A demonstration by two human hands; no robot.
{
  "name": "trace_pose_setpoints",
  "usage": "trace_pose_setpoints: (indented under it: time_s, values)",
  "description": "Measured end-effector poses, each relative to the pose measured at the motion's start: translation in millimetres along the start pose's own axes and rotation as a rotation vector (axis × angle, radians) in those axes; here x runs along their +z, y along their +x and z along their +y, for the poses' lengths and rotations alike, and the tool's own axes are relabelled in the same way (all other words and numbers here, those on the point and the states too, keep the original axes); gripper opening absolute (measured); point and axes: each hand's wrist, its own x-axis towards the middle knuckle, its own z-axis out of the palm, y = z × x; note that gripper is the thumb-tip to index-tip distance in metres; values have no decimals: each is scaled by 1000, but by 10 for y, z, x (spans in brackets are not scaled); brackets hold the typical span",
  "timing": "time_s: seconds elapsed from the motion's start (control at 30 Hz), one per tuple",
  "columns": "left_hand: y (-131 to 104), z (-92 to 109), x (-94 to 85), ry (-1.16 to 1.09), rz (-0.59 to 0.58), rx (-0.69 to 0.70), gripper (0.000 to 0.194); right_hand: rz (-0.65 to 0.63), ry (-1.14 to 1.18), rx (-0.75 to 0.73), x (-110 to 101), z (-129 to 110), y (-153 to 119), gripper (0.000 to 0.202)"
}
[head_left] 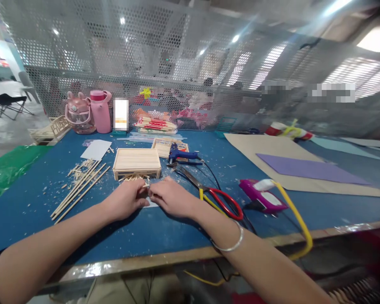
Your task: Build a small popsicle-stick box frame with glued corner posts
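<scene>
At six o'clock from the pale rectangular wooden-stick box (137, 161), the left hand (124, 200) pinched a partly hidden beige stick (145, 185); the right hand (171, 196) was curled, contents indeterminable.

A short, pale wooden stick (145, 185) sits at the fingertips of the left hand (126, 199), close to the right hand (168, 196), mostly hidden by fingers. Just beyond, a small rectangular box-like frame of pale wooden sticks (137, 163) lies flat on the blue bench (120, 242), its top closely slatted. Thin loose pale sticks (133, 177) lie against its near side.
</scene>
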Motion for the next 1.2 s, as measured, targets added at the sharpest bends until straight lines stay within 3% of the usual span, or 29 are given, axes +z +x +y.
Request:
trace_pose_setpoints:
  time_s: [0.13, 0.3, 0.47, 0.63, 0.77, 0.93, 1.07, 1.2]
  values:
    - [4, -18, -5, -21, -5, 4, 29, -75, -36, 41, 0, 14, -6, 15]
    - [0, -20, -15, -13, -7, 9, 26, 6, 81, -16, -8, 30, 0, 15]
    - [-2, -8, -20, -19, -6, 22, 25, -51, 36, 12, -38, 27, 0, 14]
    - [0, -11, -17, -8, -7, 23, 26, 10, 65, -20, -26, 33, -4, 15]
    - [1, -23, -10, -9, 2, 28, 26, -39, 3, 8, -27, 29, 4, 16]
    - [2, -30, -3, -9, 2, 38, 24, -14, 87, -9, -17, 30, 7, 13]
    - [-1, -26, 5, -9, 3, 25, 26, -37, 48, 72, -32, 19, -8, 13]
    - [-26, 3, 9, -24, 22, 27, 27, 72, 205, 109, -68, 42, -15, 15]
